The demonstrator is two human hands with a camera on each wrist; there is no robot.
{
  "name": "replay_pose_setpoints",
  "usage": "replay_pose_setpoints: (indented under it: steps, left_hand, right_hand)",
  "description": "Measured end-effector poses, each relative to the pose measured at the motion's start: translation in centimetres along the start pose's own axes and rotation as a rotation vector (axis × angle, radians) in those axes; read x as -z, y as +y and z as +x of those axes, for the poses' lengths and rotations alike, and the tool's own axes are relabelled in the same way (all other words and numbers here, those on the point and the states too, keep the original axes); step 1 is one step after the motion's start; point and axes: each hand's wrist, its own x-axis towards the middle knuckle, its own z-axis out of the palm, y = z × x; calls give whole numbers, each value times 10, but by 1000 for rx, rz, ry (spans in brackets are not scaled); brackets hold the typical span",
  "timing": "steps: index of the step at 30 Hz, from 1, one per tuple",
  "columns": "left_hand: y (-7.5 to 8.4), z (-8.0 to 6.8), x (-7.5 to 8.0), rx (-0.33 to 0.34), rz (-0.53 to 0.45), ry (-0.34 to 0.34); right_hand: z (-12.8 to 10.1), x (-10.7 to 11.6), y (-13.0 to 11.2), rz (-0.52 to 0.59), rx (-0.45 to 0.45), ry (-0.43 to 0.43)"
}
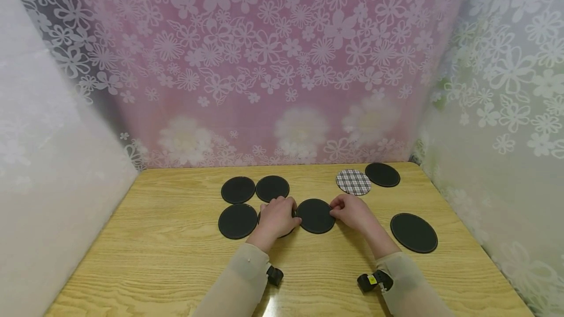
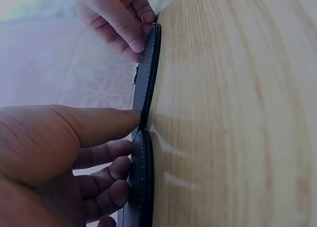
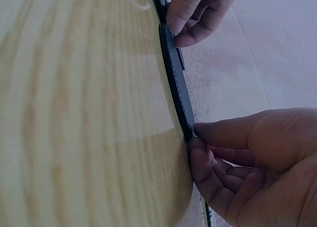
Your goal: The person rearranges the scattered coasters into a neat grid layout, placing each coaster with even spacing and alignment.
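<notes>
In the head view, a round black coaster (image 1: 315, 216) with pale edge stitching lies between the two hands. My right hand (image 1: 352, 210) pinches its right edge between thumb and fingers, as the right wrist view also shows at the coaster (image 3: 175, 83). My left hand (image 1: 278, 216) lies over another black coaster (image 1: 287, 232), covering most of it. In the left wrist view, the left thumb (image 2: 106, 125) touches the near end of the pinched coaster (image 2: 147, 78), while the other fingers rest bent against the covered coaster (image 2: 143, 182). These two coasters meet edge to edge.
More black coasters (image 1: 238, 221), (image 1: 238, 190), (image 1: 272, 189) lie close together at the left. Toward the back right, a plaid coaster (image 1: 354, 182) sits beside a black coaster (image 1: 382, 174). Another black coaster (image 1: 414, 232) lies at the right on the wooden table (image 1: 154, 258). Floral curtains (image 1: 282, 62) surround it.
</notes>
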Motion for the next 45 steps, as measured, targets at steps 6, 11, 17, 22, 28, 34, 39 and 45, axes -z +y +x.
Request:
replay_pose_setpoints:
  steps: [6, 11, 17, 22, 28, 34, 39, 45]
  left_hand:
    - [1, 1, 2, 0, -9, -3]
    - [4, 0, 4, -1, -22, -4]
    - [6, -1, 5, 3, -22, -8]
    - [7, -1, 5, 10, -19, -9]
    - [9, -3, 7, 38, -8, 13]
    - [10, -4, 9, 56, -24, 55]
    - [13, -5, 9, 59, -33, 87]
    - [20, -8, 8, 32, -54, 147]
  right_hand:
    - [-1, 1, 0, 7, 2, 4]
    - [-1, 2, 0, 14, 0, 5]
    - [-2, 3, 0, 3, -3, 10]
    - [-2, 3, 1, 2, -8, 2]
    - [-5, 6, 0, 3, -1, 0]
    - [-11, 6, -1, -10, -4, 22]
    - [-19, 7, 2, 15, 9, 42]
    - [-28, 11, 8, -20, 35, 52]
